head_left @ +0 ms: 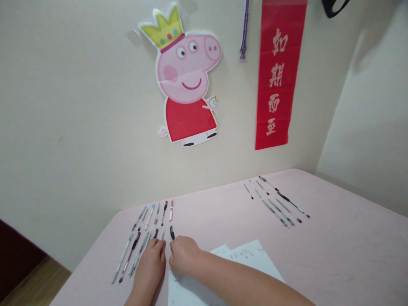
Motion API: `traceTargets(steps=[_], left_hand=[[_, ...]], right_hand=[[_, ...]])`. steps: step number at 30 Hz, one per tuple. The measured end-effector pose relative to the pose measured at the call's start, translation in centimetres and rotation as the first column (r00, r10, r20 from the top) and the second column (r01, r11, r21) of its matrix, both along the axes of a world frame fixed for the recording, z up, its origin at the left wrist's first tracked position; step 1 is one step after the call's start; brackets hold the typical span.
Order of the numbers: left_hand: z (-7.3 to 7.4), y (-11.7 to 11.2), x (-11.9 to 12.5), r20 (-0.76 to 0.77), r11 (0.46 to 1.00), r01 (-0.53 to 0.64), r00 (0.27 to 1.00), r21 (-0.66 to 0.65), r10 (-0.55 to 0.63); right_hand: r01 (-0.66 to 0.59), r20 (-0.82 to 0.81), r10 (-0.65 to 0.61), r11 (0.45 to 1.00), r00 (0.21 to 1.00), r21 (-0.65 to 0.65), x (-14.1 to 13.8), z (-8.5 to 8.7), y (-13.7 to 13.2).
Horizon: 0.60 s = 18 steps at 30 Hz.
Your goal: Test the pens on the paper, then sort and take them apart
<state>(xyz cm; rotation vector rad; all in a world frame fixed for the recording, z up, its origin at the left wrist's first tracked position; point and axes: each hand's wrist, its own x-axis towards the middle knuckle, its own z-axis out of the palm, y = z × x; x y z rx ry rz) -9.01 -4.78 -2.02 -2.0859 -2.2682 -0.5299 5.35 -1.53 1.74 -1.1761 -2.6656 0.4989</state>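
Note:
On a pink table (pixel 334 255) my left hand (pixel 149 263) lies knuckles up beside a row of pens (pixel 137 246) at the left, its fingertips touching the pens by its index finger. My right hand (pixel 183 255) is curled into a loose fist just right of it, next to a short black pen cap or pen (pixel 172 232) that sticks out past its knuckles. Whether the fingers grip that black piece is hidden. Sheets of white paper (pixel 248 255) lie under my right forearm.
A second group of several pens (pixel 277 204) lies at the table's far right. More pens (pixel 157 212) sit near the wall. The wall carries a cartoon pig cutout (pixel 188 80) and a red banner (pixel 279 72). The table's left edge drops to a wooden floor (pixel 38 284).

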Motion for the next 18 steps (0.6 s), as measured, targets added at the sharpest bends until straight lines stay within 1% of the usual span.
traceTargets(steps=[3,6,12,15,17,18], left_hand=[[0.1,0.1,0.1,0.001,1.0,-0.002,1.0,0.004,0.002],[0.0,0.1,0.0,-0.007,1.0,-0.007,1.0,0.002,0.007],[-0.8,0.2,-0.4,-0.011,0.999,0.019,1.0,0.031,-0.019],[-1.2,0.3,-0.7,-0.047,0.996,0.025,0.999,0.084,-0.021],[-1.2,0.4,-0.7,-0.082,0.989,0.035,0.996,0.143,-0.024],[-1.2,0.4,-0.7,-0.098,0.984,0.042,0.995,0.172,-0.025]], right_hand=[[-0.023,0.017,0.023,1.0,1.0,0.019,-0.9,-0.3,0.0],[-0.013,0.014,0.013,1.0,1.0,0.012,-1.3,-0.6,0.1],[0.025,-0.084,-0.025,1.0,0.996,0.001,-1.2,-1.7,0.2],[0.067,-0.168,-0.067,0.998,0.983,-0.011,-0.2,-2.4,1.1],[0.128,-0.239,-0.118,0.992,0.964,0.024,1.6,-2.7,2.7],[0.179,-0.266,-0.16,0.983,0.951,0.048,2.9,-2.8,3.7]])
